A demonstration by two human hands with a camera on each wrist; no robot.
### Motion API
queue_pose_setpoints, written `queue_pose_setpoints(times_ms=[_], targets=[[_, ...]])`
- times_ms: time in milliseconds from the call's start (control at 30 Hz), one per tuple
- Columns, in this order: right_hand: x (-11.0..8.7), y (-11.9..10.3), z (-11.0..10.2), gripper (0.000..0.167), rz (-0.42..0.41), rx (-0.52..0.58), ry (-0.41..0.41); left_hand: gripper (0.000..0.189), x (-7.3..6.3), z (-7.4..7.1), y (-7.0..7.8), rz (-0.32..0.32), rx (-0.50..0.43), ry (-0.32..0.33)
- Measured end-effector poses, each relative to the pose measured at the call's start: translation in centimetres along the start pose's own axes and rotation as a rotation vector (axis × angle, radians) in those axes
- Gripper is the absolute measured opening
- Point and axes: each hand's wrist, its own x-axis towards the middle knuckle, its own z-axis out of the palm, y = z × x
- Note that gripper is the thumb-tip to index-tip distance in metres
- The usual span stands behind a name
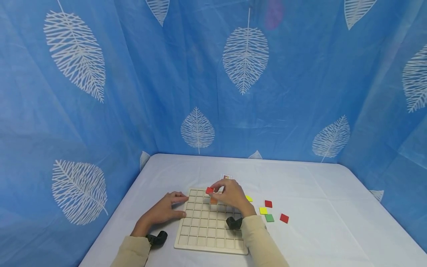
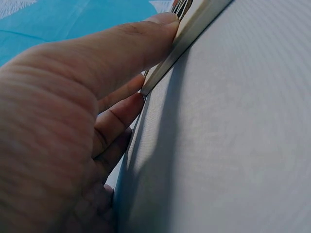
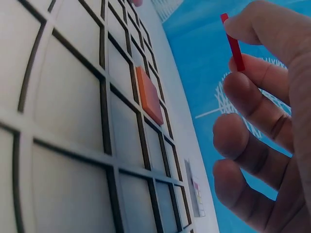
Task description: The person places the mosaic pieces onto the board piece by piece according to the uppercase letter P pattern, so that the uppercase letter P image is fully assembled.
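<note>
My right hand [image 1: 232, 193] pinches a red square tile [image 1: 209, 190] between thumb and fingers, above the upper part of a pale wooden grid board [image 1: 193, 246]. In the right wrist view the red tile [image 3: 233, 46] shows edge-on, apart from the board. An orange square tile [image 3: 149, 97] lies in one of the board's cells. On the board's left side, my left hand [image 1: 163, 209] rests with thumb and fingers stretched out, their tips touching the edge. The left wrist view shows the thumb [image 2: 160, 29] against the rim.
To the right of the board lie loose tiles: red tiles [image 1: 268, 204], yellow tiles [image 1: 263, 210] and a green tile [image 1: 269, 218]. A small card with a coloured grid pattern [image 1: 226, 176] is behind the board. White cloth [image 1: 320, 222] covers the table, and blue leaf-patterned curtains [image 1: 287, 111] surround it.
</note>
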Motion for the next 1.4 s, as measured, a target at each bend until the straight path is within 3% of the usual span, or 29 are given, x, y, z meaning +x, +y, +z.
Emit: queue_pose_setpoints(times_ms=[633, 1400], targets=[[0.0, -0.3, 1.3, 0.019, 0.023, -0.108, -0.064, 0.065, 0.1, 0.0, 0.0, 0.037, -0.012, -0.008], [0.1, 0.2, 2.2, 0.015, 0.047, -0.069, -0.116, 0.065, 0.1, -0.1, -0.4, 0.051, -0.012, -0.011]])
